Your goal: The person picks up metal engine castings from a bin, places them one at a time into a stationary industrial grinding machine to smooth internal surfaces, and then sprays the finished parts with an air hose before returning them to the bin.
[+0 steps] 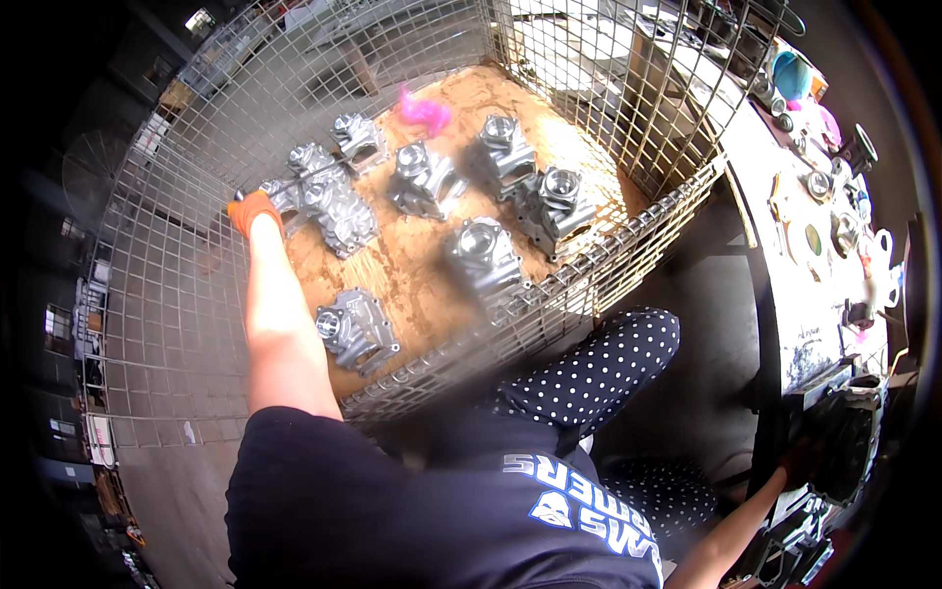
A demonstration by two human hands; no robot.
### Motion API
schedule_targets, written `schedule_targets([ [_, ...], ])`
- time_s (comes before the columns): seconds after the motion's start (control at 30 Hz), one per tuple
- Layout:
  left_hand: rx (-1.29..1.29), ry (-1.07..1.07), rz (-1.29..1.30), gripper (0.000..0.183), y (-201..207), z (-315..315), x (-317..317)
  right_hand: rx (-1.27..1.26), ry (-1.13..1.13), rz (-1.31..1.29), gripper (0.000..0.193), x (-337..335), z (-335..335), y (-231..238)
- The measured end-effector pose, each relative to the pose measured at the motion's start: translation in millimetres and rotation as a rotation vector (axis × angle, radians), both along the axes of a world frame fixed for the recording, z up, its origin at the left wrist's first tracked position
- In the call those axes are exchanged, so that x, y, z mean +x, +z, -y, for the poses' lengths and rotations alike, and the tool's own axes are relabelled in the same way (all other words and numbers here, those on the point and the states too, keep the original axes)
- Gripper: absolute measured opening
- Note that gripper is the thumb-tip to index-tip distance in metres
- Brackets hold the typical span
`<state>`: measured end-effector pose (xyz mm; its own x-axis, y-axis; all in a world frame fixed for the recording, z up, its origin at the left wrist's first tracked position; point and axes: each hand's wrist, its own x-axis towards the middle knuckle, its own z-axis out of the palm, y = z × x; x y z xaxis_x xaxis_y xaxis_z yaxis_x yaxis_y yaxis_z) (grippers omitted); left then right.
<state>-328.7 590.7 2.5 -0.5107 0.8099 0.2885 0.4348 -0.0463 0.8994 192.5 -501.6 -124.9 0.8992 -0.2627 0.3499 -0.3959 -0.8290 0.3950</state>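
My left hand [255, 213], in an orange glove, reaches to the left side of a wire mesh basket [589, 294]. Its fingers look curled, but what they hold cannot be made out. A thin dark rod [314, 175] runs from beside the hand across a silver metal casting [339, 211]. Other castings stand on the basket's brown floor, one [356, 332] nearest my forearm and another [486, 257] toward the front. Far to the right, my right hand [803, 461] is in shadow beside a dark part [846, 447] at the table edge; its fingers are hidden.
A crumpled pink piece [424, 114] lies at the back of the basket floor. The mesh walls rise around the castings. A cluttered white-topped table [805, 294] runs along the right, with small metal parts on it. My knee in dotted trousers [608, 363] is close to the basket's front wall.
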Motion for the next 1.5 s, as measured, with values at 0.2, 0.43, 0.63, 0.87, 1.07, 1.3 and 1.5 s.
schedule_targets([
  [0.2,-0.204,-0.652,0.273,0.024,-76,53,37,0.01,0.01,0.127,0.045,-15,-1,13],
  [0.43,-0.301,-0.589,-0.562,0.035,-75,110,75,0.193,-0.038,0.095,0.045,-23,-34,39],
  [0.63,-0.095,-0.735,0.665,0.02,-86,125,115,0.153,-0.045,0.122,0.045,-24,-19,29],
  [0.87,-0.1,-0.41,1.027,0.016,-98,127,151,0.002,0.081,0.136,0.047,-22,-2,24],
  [1.07,-0.046,-0.132,0.929,0.02,-121,108,212,0.066,0.172,0.258,0.049,-30,-48,49],
  [1.3,-0.016,-0.197,0.894,0.028,-164,103,228,0.024,0.067,0.252,0.046,-35,-45,49],
  [1.5,-0.021,-0.109,0.41,0.042,-226,87,138,-0.014,-0.037,0.113,0.046,-58,-107,85],
])
